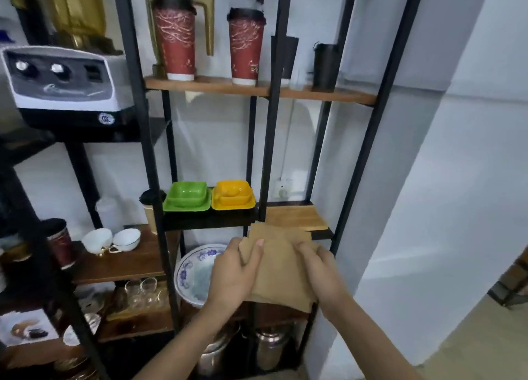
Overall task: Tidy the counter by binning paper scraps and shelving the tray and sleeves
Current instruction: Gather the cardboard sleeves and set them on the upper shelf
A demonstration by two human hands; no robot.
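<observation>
Nearest the camera, our left hand (233,274) and right hand (321,268) clasped a flat stack of brown paper sleeves (278,265) between them, left thumb pressed on top, right fingers curled over the far edge. Our hands hid the stack's side edges, so we could not count the sleeves. Its long axis ran away from us, pointing toward the wooden shelf board (294,218) just beyond. Further back stood a green dish (187,198) and a yellow dish (233,195); above, two red cups (245,46).
</observation>
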